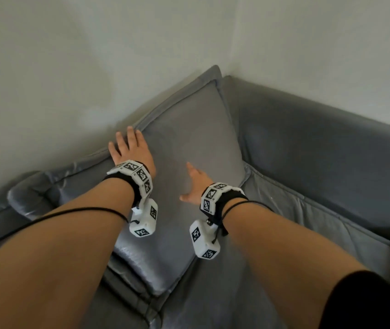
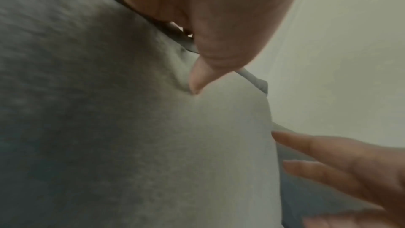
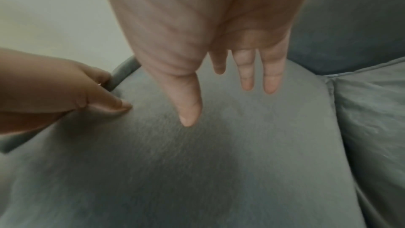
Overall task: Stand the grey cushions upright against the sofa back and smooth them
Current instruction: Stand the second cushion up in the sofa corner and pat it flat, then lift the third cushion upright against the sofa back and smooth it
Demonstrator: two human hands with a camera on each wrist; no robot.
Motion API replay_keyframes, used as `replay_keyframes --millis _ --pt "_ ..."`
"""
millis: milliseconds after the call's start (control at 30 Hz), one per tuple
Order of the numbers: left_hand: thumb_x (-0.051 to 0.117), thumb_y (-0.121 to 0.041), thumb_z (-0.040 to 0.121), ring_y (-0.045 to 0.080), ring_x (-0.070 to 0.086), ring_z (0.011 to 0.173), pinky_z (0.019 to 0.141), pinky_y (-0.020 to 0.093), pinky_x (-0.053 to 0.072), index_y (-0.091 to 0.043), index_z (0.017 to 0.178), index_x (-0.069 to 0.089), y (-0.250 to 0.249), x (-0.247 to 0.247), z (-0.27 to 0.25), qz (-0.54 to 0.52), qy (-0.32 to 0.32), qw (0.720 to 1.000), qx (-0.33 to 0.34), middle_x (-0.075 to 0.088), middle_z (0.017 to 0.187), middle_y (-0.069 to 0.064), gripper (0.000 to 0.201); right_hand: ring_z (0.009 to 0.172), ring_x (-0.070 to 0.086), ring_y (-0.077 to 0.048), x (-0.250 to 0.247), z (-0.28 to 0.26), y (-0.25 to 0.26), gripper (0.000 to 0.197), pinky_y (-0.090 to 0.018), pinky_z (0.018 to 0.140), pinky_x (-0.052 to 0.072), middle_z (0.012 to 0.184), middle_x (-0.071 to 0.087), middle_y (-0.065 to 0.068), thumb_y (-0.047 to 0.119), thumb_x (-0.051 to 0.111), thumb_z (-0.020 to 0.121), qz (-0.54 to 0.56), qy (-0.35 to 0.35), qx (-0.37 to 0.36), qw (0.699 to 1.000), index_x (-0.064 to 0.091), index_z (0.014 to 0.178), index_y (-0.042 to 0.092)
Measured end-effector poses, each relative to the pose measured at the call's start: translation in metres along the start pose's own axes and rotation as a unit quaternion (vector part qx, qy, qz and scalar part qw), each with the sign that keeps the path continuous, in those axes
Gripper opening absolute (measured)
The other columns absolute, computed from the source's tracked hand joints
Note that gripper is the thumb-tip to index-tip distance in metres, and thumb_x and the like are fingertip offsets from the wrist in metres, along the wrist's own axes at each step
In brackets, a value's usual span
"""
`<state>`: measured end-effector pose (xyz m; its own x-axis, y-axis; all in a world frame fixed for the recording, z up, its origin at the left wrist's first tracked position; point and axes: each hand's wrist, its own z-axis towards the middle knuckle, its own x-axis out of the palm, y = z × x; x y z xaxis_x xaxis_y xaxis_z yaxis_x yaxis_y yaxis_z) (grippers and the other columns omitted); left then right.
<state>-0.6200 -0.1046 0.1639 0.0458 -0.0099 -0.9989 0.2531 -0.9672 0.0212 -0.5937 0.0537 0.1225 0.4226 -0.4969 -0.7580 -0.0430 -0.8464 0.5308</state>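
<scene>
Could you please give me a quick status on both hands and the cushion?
Left hand open, flat on square grey fabric cushion. Right hand open, fingers straight over its face. Cushion upright in sofa corner. Nothing in the way.

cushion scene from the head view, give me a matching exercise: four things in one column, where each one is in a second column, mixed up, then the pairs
Things:
1. left hand
2. right hand
3. cushion
4. wall

Places:
A. behind the sofa
B. propped in the sofa corner
C. flat at the cushion's upper left edge
D. open on the middle of the cushion's face

Pairs: 1-C, 2-D, 3-B, 4-A
</scene>
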Motion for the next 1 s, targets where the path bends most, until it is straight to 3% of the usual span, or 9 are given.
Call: replay_keyframes --millis 200,400,600,733,1000 --pt "0.057 -0.03 0.092 0.033 -0.011 0.15 0.121 0.05 -0.001 -0.018 0.154 0.004 -0.055 -0.011 -0.014 -0.044 0.032 0.998 0.04 -0.012 0.162 0.008 0.083 0.133 0.042 -0.033 -0.036 -0.023 -0.031 0.092 -0.038 0.105 0.039 0.149 0.033 -0.015 0.027 0.069 0.083 0.012 -0.075 0.047 0.996 0.009 0.153 0.021" --pt "0.056 -0.037 0.091 0.033 0.002 0.15 0.121 0.05 0.006 -0.018 0.153 0.012 -0.13 -0.019 -0.044 -0.078 0.054 0.989 0.112 0.002 0.163 0.008 0.078 0.121 0.054 -0.032 -0.069 -0.059 -0.087 0.061 -0.035 0.095 0.046 0.132 0.053 -0.013 0.029 0.065 0.084 0.029 -0.141 0.12 0.982 0.039 0.135 0.008" --pt "0.055 -0.044 0.089 0.035 0.032 0.14 0.115 0.05 0.024 -0.015 0.138 0.039 -0.205 -0.024 -0.078 -0.076 0.061 0.977 0.188 0.038 0.15 0.009 0.06 0.123 0.052 -0.031 -0.098 -0.108 -0.151 0.05 -0.034 0.096 0.043 0.135 0.052 -0.011 0.025 0.058 0.089 0.104 -0.21 0.176 0.956 0.043 0.133 0.008" --pt "0.057 -0.046 0.087 0.036 0.04 0.133 0.111 0.049 0.031 -0.014 0.129 0.048 -0.301 -0.018 -0.143 -0.08 0.085 0.954 0.276 0.049 0.141 0.01 0.053 0.117 0.055 -0.03 -0.113 -0.177 -0.243 0.042 -0.034 0.093 0.045 0.131 0.055 -0.011 0.023 0.057 0.09 0.16 -0.262 0.263 0.915 0.047 0.128 0.009" --pt "0.057 -0.047 0.088 0.035 0.038 0.136 0.111 0.047 0.033 -0.015 0.14 0.039 -0.456 0.022 -0.296 -0.062 0.132 0.901 0.408 0.045 0.145 0.008 0.064 0.119 0.055 -0.032 -0.111 -0.319 -0.402 0.041 -0.035 0.096 0.045 0.131 0.055 -0.013 0.023 0.055 0.089 0.204 -0.317 0.39 0.84 0.048 0.127 0.011"
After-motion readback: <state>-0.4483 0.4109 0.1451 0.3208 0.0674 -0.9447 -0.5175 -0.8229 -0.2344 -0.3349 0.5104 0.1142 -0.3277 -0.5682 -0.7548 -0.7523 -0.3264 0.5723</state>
